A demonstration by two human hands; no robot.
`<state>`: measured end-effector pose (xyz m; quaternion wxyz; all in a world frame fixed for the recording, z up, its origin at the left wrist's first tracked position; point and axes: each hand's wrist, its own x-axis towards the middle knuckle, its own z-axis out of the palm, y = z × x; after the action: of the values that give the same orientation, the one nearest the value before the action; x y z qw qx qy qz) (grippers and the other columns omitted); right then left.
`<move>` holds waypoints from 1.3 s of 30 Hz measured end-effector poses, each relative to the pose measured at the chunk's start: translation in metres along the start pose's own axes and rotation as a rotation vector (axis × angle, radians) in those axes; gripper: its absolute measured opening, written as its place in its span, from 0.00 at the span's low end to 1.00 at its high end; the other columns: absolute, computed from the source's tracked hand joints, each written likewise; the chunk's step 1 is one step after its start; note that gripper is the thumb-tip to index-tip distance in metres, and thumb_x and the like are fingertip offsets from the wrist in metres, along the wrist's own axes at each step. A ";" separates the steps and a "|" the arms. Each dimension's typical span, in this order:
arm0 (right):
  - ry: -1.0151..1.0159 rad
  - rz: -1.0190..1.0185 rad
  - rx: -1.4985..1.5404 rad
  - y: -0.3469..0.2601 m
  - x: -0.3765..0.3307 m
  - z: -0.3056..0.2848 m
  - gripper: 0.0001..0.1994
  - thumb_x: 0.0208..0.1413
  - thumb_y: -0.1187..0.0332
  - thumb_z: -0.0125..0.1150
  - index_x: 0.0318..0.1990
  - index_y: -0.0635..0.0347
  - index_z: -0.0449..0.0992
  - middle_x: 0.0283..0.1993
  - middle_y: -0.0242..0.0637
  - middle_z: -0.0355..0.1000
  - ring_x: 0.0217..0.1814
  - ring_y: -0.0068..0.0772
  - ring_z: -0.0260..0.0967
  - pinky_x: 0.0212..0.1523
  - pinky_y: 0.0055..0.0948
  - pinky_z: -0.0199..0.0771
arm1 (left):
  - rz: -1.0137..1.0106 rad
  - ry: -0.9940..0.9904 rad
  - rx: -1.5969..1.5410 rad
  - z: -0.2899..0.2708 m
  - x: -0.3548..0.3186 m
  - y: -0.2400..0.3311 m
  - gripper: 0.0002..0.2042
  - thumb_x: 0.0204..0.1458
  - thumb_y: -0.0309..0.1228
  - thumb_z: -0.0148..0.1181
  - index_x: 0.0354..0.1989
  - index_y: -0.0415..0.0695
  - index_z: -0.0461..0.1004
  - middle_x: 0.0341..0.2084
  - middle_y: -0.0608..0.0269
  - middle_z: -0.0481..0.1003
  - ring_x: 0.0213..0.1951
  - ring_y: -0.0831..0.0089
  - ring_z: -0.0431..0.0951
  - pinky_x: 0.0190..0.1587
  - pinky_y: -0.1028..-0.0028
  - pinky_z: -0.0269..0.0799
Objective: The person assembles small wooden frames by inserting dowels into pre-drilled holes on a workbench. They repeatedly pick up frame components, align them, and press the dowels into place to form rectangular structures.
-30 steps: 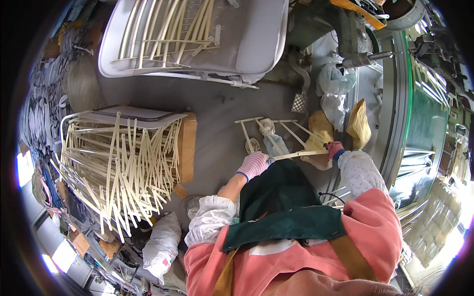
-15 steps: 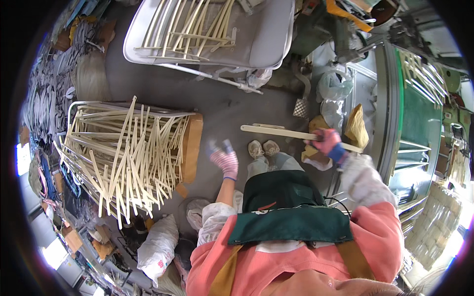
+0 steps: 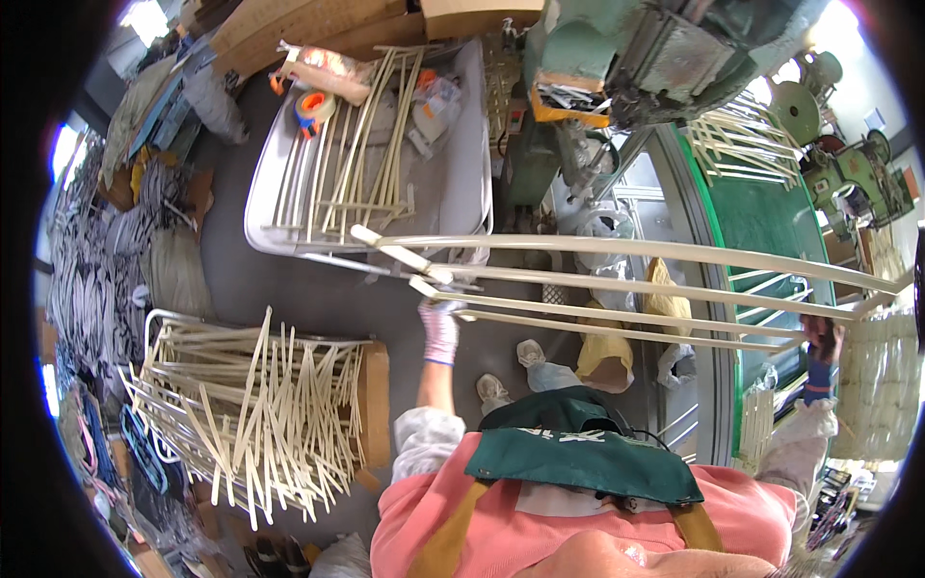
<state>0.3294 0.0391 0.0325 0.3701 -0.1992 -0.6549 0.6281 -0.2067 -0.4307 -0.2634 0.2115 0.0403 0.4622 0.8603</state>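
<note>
Held across in front of me is a frame of long cream flat bars [image 3: 617,286]. Several bars run side by side, joined by short crosspieces at both ends. My left hand [image 3: 441,333], in a striped glove, is closed on its left end beside the crosspiece. The gloved right hand [image 3: 822,339] grips the lower corner at the right end, its fingers partly hidden by the bars. The frame hangs above the floor and passes over the bags and the edge of the green-topped bench.
At front left, a heap of similar cream bars [image 3: 260,424] lies beside a cardboard sheet [image 3: 375,405]. Beyond stands a pale tub [image 3: 265,207] with bars, tape and bags inside. The green bench [image 3: 771,226] carries more bars, next to green machinery [image 3: 848,178].
My left hand, open and holding nothing before, now grips the frame's left end. The right hand has moved out to the right. The bars, formerly seen edge-on, now spread wide. The view has shifted.
</note>
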 end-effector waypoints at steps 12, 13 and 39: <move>-0.951 1.130 -0.475 0.115 0.052 0.144 0.11 0.59 0.70 0.45 0.46 0.57 0.71 0.33 0.33 0.75 0.33 0.28 0.76 0.30 0.26 0.75 | 0.349 -0.250 1.038 0.205 -0.016 0.282 0.11 0.34 0.36 0.64 0.16 0.42 0.70 0.11 0.68 0.68 0.16 0.81 0.66 0.20 0.79 0.62; -1.115 1.090 -0.462 0.095 0.071 0.149 0.10 0.58 0.70 0.46 0.44 0.58 0.72 0.32 0.32 0.75 0.32 0.27 0.76 0.29 0.24 0.75 | 0.319 -0.364 1.148 0.224 -0.020 0.268 0.09 0.30 0.32 0.62 0.16 0.42 0.70 0.12 0.71 0.67 0.17 0.82 0.65 0.20 0.78 0.58; -1.267 0.442 -0.087 0.152 0.223 0.283 0.19 0.52 0.71 0.55 0.53 0.59 0.67 0.31 0.38 0.73 0.26 0.21 0.66 0.31 0.21 0.68 | -0.172 -1.695 1.393 0.345 0.030 0.071 0.20 0.47 0.41 0.60 0.44 0.38 0.72 0.43 0.51 0.69 0.43 0.58 0.71 0.47 0.68 0.67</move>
<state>-0.0537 0.0301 -0.0450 -0.2316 0.0638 -0.7139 0.6578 -0.1655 -0.1847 -0.0129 0.4502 0.6961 0.5524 0.0868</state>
